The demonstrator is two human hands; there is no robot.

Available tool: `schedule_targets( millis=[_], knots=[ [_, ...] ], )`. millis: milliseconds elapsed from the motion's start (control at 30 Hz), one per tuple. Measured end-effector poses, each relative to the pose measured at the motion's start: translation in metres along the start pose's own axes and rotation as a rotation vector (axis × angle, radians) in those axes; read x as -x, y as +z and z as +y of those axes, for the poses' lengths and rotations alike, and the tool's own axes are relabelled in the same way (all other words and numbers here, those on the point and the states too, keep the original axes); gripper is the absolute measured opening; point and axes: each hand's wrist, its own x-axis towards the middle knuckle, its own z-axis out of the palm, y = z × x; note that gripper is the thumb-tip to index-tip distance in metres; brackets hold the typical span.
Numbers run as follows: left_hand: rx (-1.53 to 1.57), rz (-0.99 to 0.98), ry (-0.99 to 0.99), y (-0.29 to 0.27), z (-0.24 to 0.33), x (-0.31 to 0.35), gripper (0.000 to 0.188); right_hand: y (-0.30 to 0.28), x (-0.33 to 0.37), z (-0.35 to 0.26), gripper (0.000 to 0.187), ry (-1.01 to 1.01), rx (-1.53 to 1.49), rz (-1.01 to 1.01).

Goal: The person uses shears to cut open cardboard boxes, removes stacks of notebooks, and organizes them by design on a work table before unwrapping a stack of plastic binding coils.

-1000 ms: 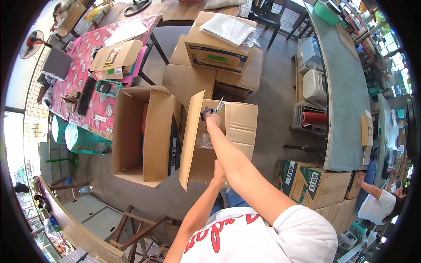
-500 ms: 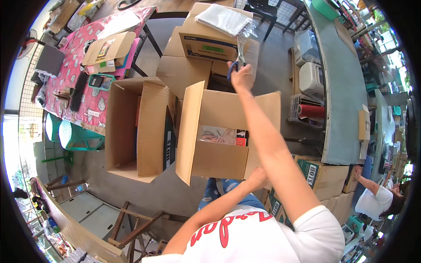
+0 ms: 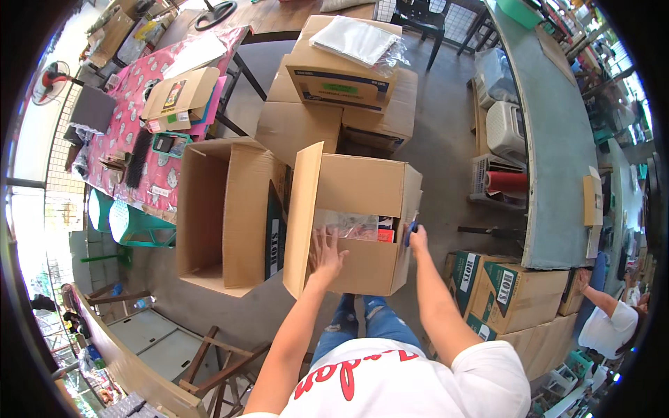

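Observation:
In front of me stands a cardboard box (image 3: 359,272), its left flap (image 3: 303,216) raised. Through the gap between its near and far flaps show clear plastic packaging (image 3: 352,224) and a small red item (image 3: 385,235). My left hand (image 3: 327,258) lies with fingers spread on the near left of the box top, beside the raised flap. At the box's right side my right hand (image 3: 419,240) grips scissors (image 3: 410,232) by their blue handles. The blades are partly visible against the box edge.
Left of the box stands another open carton (image 3: 245,230). Beyond are stacked cartons (image 3: 338,90) topped by clear plastic bags (image 3: 355,38). A pink-covered table (image 3: 150,164) is at far left, a long grey table (image 3: 561,188) at right. A co-worker (image 3: 606,324) is at lower right.
My right hand has brought the scissors back from the far cartons to the box's right side. The left hand has moved from the right near corner onto the box top. The right flap has gone down.

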Motion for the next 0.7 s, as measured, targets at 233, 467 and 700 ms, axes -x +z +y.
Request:
schedule_targets(
  millis=[233,467,700],
  knots=[
    [-0.132,-0.213,-0.083,-0.096,-0.016,-0.011,0.041,-0.020,0.081,-0.152,0.052,-0.649,0.157,0.090],
    [-0.423,-0.672,0.047,-0.146,-0.038,0.079,0.126,0.034,0.066,-0.201,0.039,-1.359,0.605,-0.042],
    [-0.722,-0.612,-0.073,-0.057,-0.098,0.130,0.145,0.033,0.051,-0.212,0.024,-1.628,0.784,-0.087]
  ],
)
